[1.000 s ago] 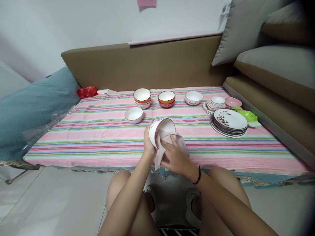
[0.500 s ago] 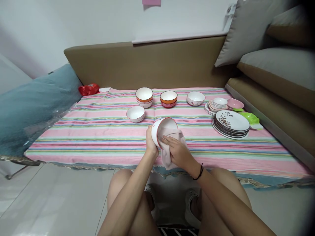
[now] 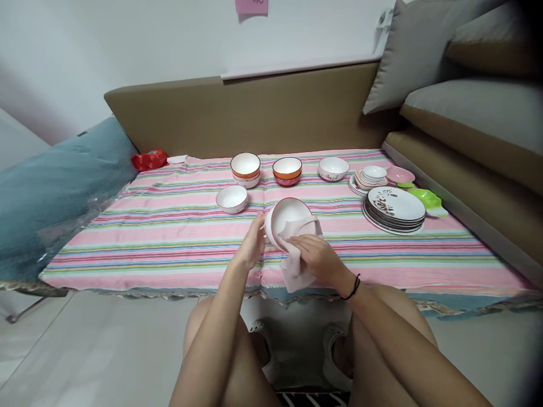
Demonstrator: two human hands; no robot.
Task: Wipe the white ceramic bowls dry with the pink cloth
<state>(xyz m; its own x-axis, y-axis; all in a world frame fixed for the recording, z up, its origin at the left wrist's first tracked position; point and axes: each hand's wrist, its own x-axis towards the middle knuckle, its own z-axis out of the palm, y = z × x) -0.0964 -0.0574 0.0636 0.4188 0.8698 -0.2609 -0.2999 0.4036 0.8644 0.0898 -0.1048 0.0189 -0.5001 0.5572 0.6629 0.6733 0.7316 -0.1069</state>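
Bowl (image 3: 293, 208) turned more face-up above near middle of striped cover (image 3: 161, 240); left hand (image 3: 253, 240) loosened, fingers spread at bowl's left. Cloth (image 3: 292, 272) pressed to near rim by right hand (image 3: 316, 255), fingers together; inside likely better exposed for wiping.

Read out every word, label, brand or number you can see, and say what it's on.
No text reads clearly.
Pink note: dark marks, cut off by the picture's top edge, unreadable.
Dark tag on the blue cushion: too small to read.
Tilted bowl: no readable words.
Top plate: brown pattern, no readable words.
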